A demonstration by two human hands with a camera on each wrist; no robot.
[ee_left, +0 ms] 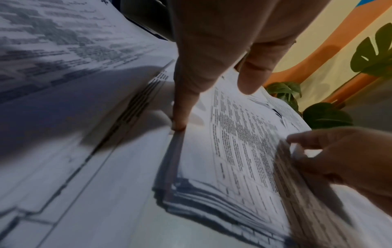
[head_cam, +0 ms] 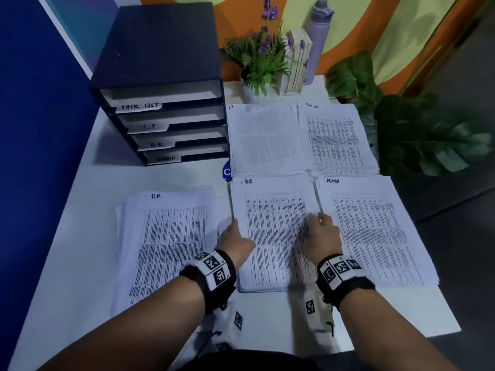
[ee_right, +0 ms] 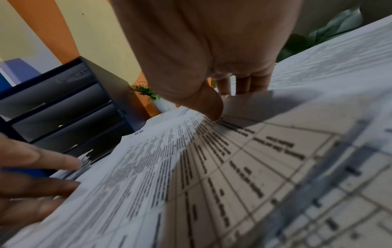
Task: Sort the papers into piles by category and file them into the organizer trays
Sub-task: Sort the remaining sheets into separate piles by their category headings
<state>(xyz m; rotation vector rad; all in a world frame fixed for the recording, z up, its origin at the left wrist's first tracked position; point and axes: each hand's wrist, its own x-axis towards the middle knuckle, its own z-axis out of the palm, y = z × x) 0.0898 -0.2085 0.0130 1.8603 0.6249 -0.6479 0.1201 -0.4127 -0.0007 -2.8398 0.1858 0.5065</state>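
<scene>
The H.R. pile [head_cam: 273, 236] lies in the front middle of the white table, between my two hands. My left hand [head_cam: 235, 235] stands at the pile's left edge, its straight index finger [ee_left: 180, 107] touching the stacked sheets. At the right edge, my right hand [head_cam: 320, 226] grips the pile, thumb [ee_right: 211, 107] on top and fingers curled over the edge. The ADMIN pile [head_cam: 375, 236], IT pile [head_cam: 265, 140] and task list pile [head_cam: 337, 140] lie around it. A loose stack [head_cam: 166, 247] topped by an H.R. sheet sits to the left. The dark organizer [head_cam: 160, 49] has labelled trays.
Behind the piles stand a potted purple-flowered plant [head_cam: 257, 60], a wooden holder [head_cam: 297, 62] and a lilac bottle [head_cam: 318, 36]. Large green leaves [head_cam: 417, 135] hang over the table's right side. The table's right edge runs close beside the ADMIN pile.
</scene>
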